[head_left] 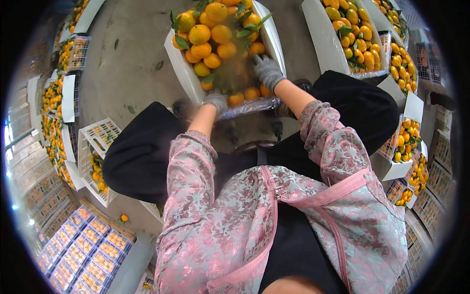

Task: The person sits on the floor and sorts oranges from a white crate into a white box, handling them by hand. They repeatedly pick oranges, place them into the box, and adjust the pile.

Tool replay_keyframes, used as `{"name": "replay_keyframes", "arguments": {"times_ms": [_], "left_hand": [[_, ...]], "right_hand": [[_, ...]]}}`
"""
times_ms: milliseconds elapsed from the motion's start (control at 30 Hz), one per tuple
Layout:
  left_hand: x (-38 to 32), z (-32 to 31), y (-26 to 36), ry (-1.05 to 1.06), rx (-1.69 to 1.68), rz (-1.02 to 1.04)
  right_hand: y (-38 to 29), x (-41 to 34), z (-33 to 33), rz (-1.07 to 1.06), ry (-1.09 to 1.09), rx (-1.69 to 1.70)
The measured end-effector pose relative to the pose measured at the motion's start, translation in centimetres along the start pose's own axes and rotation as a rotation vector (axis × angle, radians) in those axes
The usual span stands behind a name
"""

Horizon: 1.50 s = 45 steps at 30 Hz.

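Note:
In front of me stands a crate with a white liner (185,75), filled with orange citrus fruit (200,35) and green leaves (244,33). My right hand (270,71), in a grey knit glove, reaches over the crate's right side. Its fingers are somewhat apart beside a fruit (256,49), and no fruit shows in its grasp. At the near left corner of the crate is my left hand (216,102), also gloved. Its fingers are partly hidden and blurred, so its grip is unclear. A hazy smear covers the middle of the fruit.
Another lined crate of fruit (332,47) stands to the right, with more crates behind it. To the left are a white plastic crate (100,136) holding fruit and a row of filled crates (68,98). Loose leaves (159,65) and one fruit (124,218) lie on the floor.

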<state>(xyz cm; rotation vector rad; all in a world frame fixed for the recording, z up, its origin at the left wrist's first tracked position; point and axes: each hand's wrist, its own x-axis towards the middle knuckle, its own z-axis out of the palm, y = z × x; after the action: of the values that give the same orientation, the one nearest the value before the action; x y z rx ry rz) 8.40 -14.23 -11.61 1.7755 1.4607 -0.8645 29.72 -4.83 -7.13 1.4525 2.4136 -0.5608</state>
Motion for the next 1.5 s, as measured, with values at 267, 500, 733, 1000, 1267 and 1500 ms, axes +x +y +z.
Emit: {"name": "replay_keyframes", "arguments": {"times_ms": [267,500,733,1000,1267,1500], "left_hand": [[-2.2,-6.1,-1.9,0.065,-0.156,-0.039],[-4.2,-14.6,-2.5,1.29,-0.489,-0.332],[-2.6,-15.8,-2.7,1.411,-0.786,-0.162],[-8.5,-10.1,-2.8,0.811,-0.576,-0.103],[-3.9,-3.6,0.4,0.191,-0.319,-0.223],[-3.8,-3.9,-2.1,-0.024,-0.18,-0.03]], "right_hand": [[-0.5,-1.2,-1.1,-0.066,0.152,-0.054],[-3.5,2.8,-8.4,0.083,0.534,0.436],[-4.7,5.8,-9.5,0.128,0.399,0.35],[-3.6,7.3,-11.8,0.017,0.796,0.55],[-8.9,14.7,-14.1,-0.611,0.658,-0.296],[-10.4,11.5,-15.3,-0.552,0.636,0.082]]}}
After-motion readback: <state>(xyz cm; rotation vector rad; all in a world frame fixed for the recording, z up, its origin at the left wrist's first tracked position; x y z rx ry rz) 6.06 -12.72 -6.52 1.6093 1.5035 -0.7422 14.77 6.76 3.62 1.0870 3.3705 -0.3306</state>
